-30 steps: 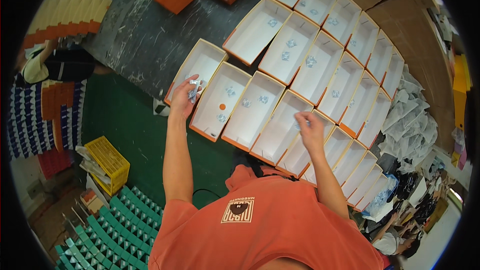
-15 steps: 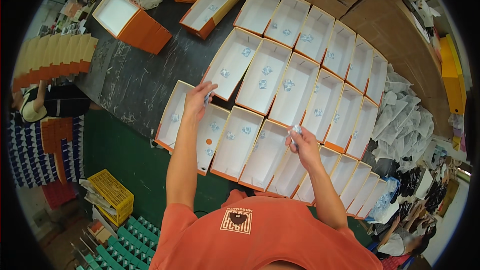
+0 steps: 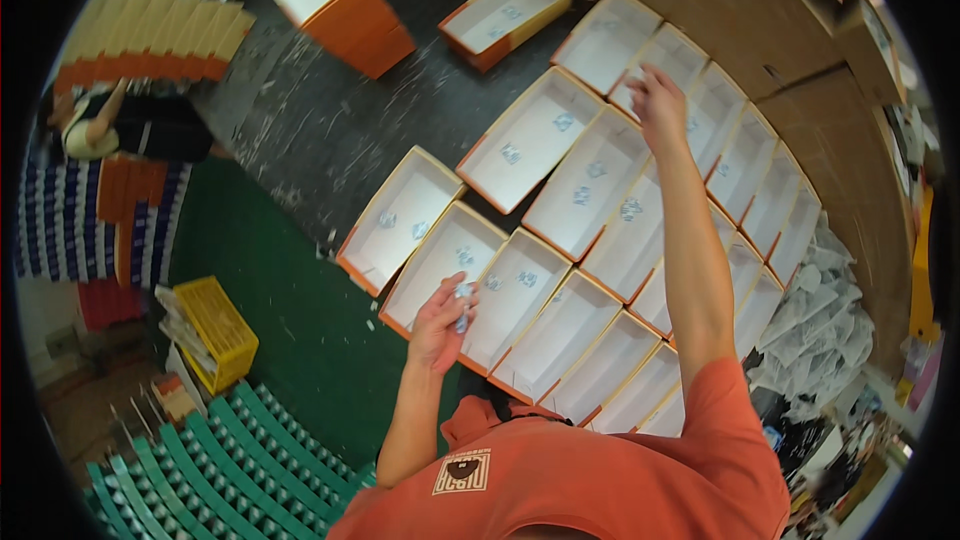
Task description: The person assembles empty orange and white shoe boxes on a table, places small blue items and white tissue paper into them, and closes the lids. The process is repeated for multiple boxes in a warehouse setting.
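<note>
Rows of open shoe boxes with white insides and orange-and-cream edges lie on the table. Several of them hold small blue-and-white sachets, such as a sachet in the middle-row box. My left hand is closed on a few of these sachets, above the near-row box. My right hand reaches out over the far-row box. Its fingers are bent together and slightly blurred, with a pale bit at the tips that I cannot make out.
An orange stack of boxes and a separate open box stand on the dark table. Crumpled translucent bags lie at the right. A yellow crate sits lower left. Another person is at far left.
My right hand has moved from the near rows up to the far row. My left hand has drawn back to the near row, still with sachets. The view has shifted.
</note>
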The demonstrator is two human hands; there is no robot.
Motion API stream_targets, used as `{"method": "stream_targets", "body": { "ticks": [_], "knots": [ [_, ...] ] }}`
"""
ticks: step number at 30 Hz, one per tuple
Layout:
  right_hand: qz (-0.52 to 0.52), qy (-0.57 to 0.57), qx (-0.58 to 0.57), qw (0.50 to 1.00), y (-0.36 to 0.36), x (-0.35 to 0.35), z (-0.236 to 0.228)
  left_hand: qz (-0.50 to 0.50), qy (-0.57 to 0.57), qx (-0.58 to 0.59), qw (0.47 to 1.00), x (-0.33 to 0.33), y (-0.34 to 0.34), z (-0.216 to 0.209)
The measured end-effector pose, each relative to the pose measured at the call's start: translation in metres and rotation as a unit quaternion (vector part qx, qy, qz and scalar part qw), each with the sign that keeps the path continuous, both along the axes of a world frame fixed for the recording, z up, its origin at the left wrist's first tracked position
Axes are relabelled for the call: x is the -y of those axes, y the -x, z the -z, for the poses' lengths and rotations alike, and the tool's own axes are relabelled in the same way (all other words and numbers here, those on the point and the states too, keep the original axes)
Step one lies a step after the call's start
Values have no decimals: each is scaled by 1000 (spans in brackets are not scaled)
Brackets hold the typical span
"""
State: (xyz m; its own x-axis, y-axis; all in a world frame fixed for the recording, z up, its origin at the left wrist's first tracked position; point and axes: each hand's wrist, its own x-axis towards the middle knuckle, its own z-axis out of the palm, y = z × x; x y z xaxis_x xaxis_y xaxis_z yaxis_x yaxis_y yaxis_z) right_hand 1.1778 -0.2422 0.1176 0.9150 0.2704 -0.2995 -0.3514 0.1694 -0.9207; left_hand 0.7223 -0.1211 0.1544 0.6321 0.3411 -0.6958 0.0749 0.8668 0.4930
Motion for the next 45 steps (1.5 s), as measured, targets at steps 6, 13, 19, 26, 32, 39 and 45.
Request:
{"method": "stream_targets", "body": {
  "ticks": [6, 13, 19, 26, 32, 39, 45],
  "knots": [
    [-157, -20, -190, 969, 274, 92, -28, 138, -408, 102, 897, 69, -32, 16],
    [41, -191, -407, 892, 412, 187, -60, 239, -501, 244, 795, 188, -9, -13],
    [189, -60, -398, 896, 454, 234, -89, 297, -595, 359, 655, 263, 24, -14],
    [208, -181, -352, 895, 518, 362, -51, 374, -584, 385, 609, 405, 65, -24],
    [195, -243, -318, 895, 555, 536, -38, 413, -634, 366, 542, 526, 88, -13],
    [60, -212, -288, 932, 535, 571, -61, 435, -669, 188, 572, 542, 81, -38],
    [-103, -108, -204, 968, 494, 515, -55, 337, -485, 89, 802, 483, 79, -40]
  ]
}}
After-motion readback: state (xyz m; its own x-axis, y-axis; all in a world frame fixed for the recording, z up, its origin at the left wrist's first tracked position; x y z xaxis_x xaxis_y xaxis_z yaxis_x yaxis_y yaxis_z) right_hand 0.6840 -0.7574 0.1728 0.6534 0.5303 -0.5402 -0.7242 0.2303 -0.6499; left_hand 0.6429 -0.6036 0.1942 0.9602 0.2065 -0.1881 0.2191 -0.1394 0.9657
